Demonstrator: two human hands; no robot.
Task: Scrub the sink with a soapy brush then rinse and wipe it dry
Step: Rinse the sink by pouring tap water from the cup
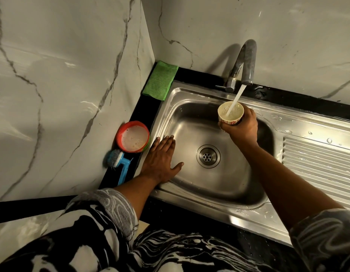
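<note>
The step in hand looks like the rinse. The right hand (244, 124) holds a small patterned cup (230, 112) upright under the tap (246, 59), its fingers curled round the cup's side, and the stream of water (237, 97) runs straight into it. The left hand (160, 160) holds nothing. Its fingers are straight and close together, thumb apart, laid flat on the left wall of the sink (199, 185), which is set in the dark tabletop (150, 110) and runs on to the right into a ribbed drainboard (317, 160).

To do this well, I would keep the cup level until it is nearly full. Then I would tip it slowly along the top of each wall, so the water sheets down toward the drain (208, 156) instead of splashing out. White flecks that may be suds sit on the back rim and by the edge of the drainboard, so those places likely need a pour too. The flat left hand could sweep loosened foam downward.

By count:
- One sink, one tap, one drain and one cup.
- One red bowl (119, 134) of cloudy, foamy water at the left edge of the tabletop.
- One blue brush (119, 163) just beside the bowl, toward the front edge.
- One folded green cloth (160, 80) in the back left corner, untouched.
- Two hands.
</note>
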